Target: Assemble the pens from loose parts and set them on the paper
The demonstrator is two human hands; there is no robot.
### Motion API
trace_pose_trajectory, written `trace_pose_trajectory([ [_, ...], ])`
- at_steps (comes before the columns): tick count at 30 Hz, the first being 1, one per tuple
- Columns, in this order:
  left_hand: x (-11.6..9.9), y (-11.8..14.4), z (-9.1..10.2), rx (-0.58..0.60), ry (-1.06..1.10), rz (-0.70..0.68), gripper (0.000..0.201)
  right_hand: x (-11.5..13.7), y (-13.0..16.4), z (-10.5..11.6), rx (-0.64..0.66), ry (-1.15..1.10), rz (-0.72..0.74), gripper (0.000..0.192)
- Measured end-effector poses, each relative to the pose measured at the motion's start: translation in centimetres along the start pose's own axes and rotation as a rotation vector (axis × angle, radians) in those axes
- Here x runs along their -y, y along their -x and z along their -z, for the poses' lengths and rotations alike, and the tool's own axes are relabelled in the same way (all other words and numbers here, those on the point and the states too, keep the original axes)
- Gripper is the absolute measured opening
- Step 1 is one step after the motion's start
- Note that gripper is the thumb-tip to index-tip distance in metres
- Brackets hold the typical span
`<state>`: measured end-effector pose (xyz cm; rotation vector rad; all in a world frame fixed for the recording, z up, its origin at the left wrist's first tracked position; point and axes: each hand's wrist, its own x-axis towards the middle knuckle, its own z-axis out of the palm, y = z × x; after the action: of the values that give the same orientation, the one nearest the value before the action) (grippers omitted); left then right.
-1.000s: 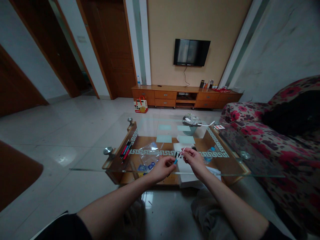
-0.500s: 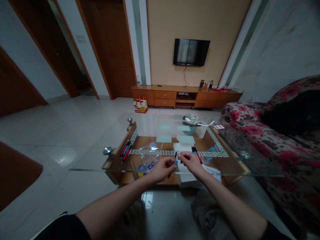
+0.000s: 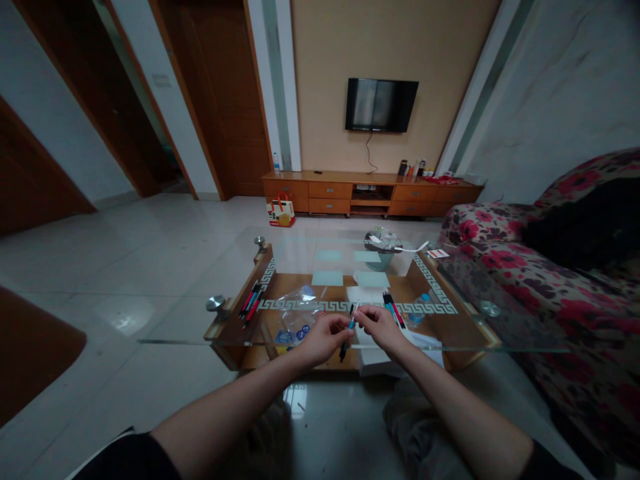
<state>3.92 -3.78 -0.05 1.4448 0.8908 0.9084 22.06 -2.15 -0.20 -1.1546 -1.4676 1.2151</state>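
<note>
My left hand (image 3: 327,335) is closed around a blue and black pen (image 3: 352,323), held tilted above the front of the glass table. The pen's black lower end sticks out below my fingers. Close beside its upper end, my right hand (image 3: 376,325) pinches a small white piece (image 3: 357,305), too small to make out clearly. Whether that piece touches the pen cannot be told. Several pens (image 3: 394,310), black, blue and red, lie just beyond my right hand. Another group of pens (image 3: 253,301) rests on the left side of the glass.
A clear plastic bag (image 3: 300,310) lies left of my hands. Beneath my right hand is a white box or stack of paper (image 3: 373,362). The glass table (image 3: 170,327) has an exposed front edge. A basket (image 3: 383,253) stands behind; a flowered sofa (image 3: 500,267) flanks the right.
The pen's black lower end now shows more plainly below my left hand. Both hands stay close together in almost the same place.
</note>
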Motion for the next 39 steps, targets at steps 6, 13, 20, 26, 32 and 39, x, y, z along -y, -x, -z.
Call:
trace_pose_trajectory([
  [6, 0.4, 0.0, 0.0, 0.004, 0.029, 0.069, 0.036, -0.1, -0.1, 0.0, -0.014, 0.024, -0.026, 0.033],
  [13, 1.0, 0.4, -0.1, 0.034, 0.163, 0.086, 0.056, 0.3, 0.1, 0.0, 0.024, 0.061, -0.059, 0.028],
  [20, 1.4, 0.4, 0.0, 0.082, 0.168, 0.059, 0.061, 0.4, 0.3, -0.3, 0.052, 0.095, -0.056, 0.030],
  [26, 1.5, 0.3, 0.1, 0.083, 0.141, 0.061, 0.064, 0.3, 0.3, -0.4, 0.047, 0.079, -0.051, 0.029],
  [32, 1.1, 0.3, 0.2, 0.069, 0.126, 0.078, 0.060, 0.2, 0.4, -0.5, 0.084, 0.047, -0.052, 0.029],
  [39, 0.0, 0.2, 0.0, 0.006, 0.198, 0.106, 0.050, 0.5, 0.6, -0.3, 0.050, 0.154, 0.031, 0.028],
])
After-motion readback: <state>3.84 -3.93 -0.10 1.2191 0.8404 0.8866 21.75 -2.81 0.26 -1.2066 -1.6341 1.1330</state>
